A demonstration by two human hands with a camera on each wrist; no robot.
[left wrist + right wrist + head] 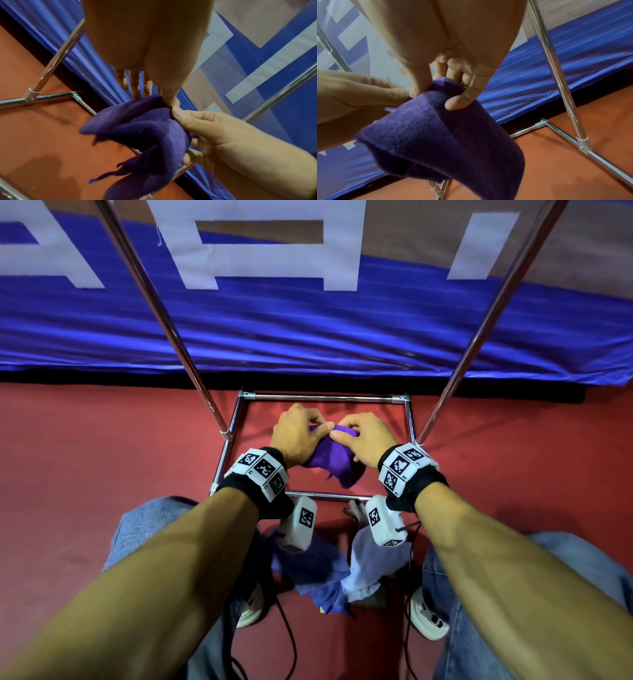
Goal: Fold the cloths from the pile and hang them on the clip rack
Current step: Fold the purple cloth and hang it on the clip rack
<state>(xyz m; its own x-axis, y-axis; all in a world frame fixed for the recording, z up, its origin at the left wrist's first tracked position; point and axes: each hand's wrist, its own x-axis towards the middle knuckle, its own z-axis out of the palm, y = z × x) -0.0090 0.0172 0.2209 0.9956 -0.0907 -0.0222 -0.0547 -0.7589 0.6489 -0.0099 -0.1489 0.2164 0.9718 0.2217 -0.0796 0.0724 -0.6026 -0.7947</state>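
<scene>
Purple fleece cloth (330, 462) hangs bunched in the air above the rack's chrome base frame (329, 397), pinched at its top edge by the left hand (297, 436) and right hand (366, 440), thumbs touching. Blue cloths (320, 570) lie piled on the red floor (85, 474) between the person's feet.

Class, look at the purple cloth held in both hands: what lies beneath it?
Beneath the purple cloth, pinched by the left hand and right hand, lie red floor and the rack's metal base frame. The floor patch directly below is hidden.
</scene>
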